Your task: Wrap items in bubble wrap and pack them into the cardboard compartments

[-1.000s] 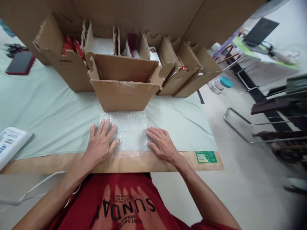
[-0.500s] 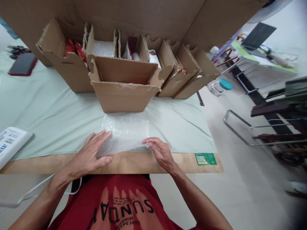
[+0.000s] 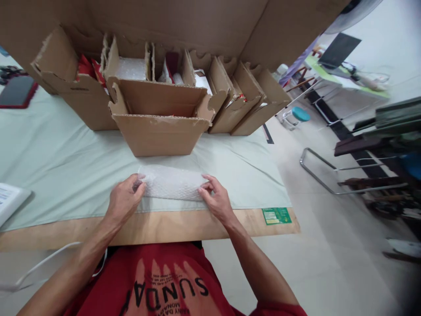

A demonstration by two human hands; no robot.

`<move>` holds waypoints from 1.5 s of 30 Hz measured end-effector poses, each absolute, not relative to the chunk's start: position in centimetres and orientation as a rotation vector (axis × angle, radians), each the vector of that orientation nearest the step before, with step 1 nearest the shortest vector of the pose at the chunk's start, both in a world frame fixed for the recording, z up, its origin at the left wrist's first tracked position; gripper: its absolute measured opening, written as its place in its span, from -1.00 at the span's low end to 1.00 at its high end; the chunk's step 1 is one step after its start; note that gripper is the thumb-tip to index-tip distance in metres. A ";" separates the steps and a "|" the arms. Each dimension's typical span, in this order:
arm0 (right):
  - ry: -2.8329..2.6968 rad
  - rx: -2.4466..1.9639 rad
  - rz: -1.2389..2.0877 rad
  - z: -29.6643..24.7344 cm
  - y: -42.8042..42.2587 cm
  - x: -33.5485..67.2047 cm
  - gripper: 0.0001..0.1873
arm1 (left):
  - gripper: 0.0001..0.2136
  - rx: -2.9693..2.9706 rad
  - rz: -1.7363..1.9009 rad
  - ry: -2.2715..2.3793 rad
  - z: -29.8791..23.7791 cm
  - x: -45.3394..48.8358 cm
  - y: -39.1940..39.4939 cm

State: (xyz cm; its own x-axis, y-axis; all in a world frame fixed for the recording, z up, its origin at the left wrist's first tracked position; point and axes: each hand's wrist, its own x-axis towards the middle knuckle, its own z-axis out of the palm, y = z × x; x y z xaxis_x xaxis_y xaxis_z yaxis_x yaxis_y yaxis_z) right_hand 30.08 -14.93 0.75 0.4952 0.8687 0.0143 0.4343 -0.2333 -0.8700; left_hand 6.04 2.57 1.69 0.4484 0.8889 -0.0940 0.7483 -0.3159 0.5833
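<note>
A sheet of clear bubble wrap (image 3: 173, 182), folded over into a long narrow strip, lies near the table's front edge. Its left end is pinched between the thumb and fingers of my left hand (image 3: 125, 198). At the other end my right hand (image 3: 217, 199) grips the wrap the same way. Just beyond the strip stands an open brown cardboard box (image 3: 158, 136), its inside mostly hidden by the front wall.
Behind it is a row of cardboard bins, one with red packets (image 3: 88, 68), another with bubble wrap (image 3: 131, 68). A white device (image 3: 12, 202) sits at left, a dark tablet-like object (image 3: 18, 91) farther back. A green label (image 3: 276, 216) marks the right front edge.
The bubble wrap lay spread out and is now folded toward the front into a narrower strip. My left hand, flat before, has closed on its left end. The view has shifted slightly.
</note>
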 end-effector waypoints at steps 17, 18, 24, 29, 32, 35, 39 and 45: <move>-1.507 -2.198 0.475 2.5 -11.7 30.5 -0.88 | -0.56 2.647 0.075 1.349 2.0 5.6 2.8; -1.403 -2.118 0.564 2.5 -12.8 29.9 -0.79 | -0.56 2.686 0.116 1.338 2.0 5.8 3.0; -0.945 -1.718 1.047 1.9 -19.2 23.8 -0.20 | -0.59 2.813 0.279 1.190 1.8 8.4 3.6; -0.591 -1.544 1.342 1.5 -20.1 20.3 -0.48 | -0.61 2.732 0.634 0.884 2.3 6.4 1.2; -0.483 -1.478 1.351 2.0 -19.6 20.1 -0.58 | -0.51 2.628 0.555 0.428 2.8 3.0 -1.8; -0.475 -1.389 1.375 2.7 -19.2 20.2 -0.60 | -0.55 2.579 0.486 0.287 2.4 1.2 -4.5; -0.563 -1.255 1.219 3.2 -18.9 20.5 -0.42 | -0.76 2.288 0.617 0.617 0.9 2.0 -5.6; -1.401 -1.519 0.582 2.9 -17.0 21.9 -0.54 | -0.49 1.754 0.524 1.093 0.7 3.8 -4.3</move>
